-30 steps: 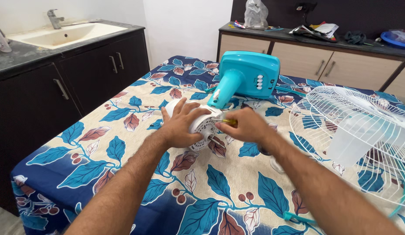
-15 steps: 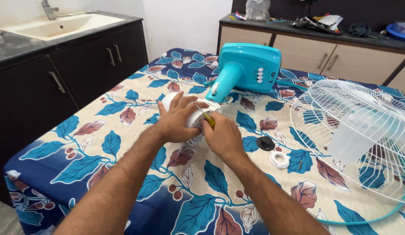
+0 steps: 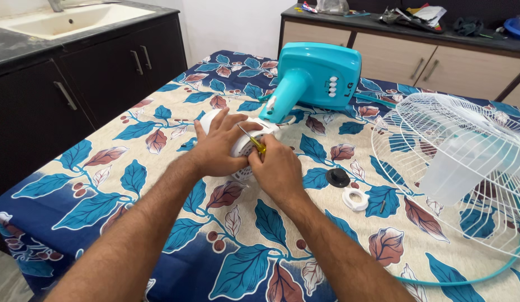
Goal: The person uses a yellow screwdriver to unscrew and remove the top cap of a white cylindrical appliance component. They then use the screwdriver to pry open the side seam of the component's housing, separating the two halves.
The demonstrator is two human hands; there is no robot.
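A teal table fan lies on its side on a leaf-print tablecloth (image 3: 103,184); its square base (image 3: 321,72) points toward the far end. The white motor housing (image 3: 243,142) lies at the near end of the teal neck. My left hand (image 3: 218,146) rests over the housing and presses it down. My right hand (image 3: 276,170) grips a small yellow-handled screwdriver (image 3: 254,141), its thin shaft angled up and left onto the housing. Most of the housing is hidden under both hands.
White wire fan guards with a translucent blade (image 3: 467,162) lie at the right. A black knob (image 3: 337,177) and a white ring (image 3: 355,198) sit beside my right hand. Dark cabinets with a sink (image 3: 64,19) stand left; a cluttered sideboard (image 3: 416,50) stands behind.
My right hand has drawn in closer to my left hand on the housing, and the screwdriver shaft now shows. The view has shifted a little to the right and down.
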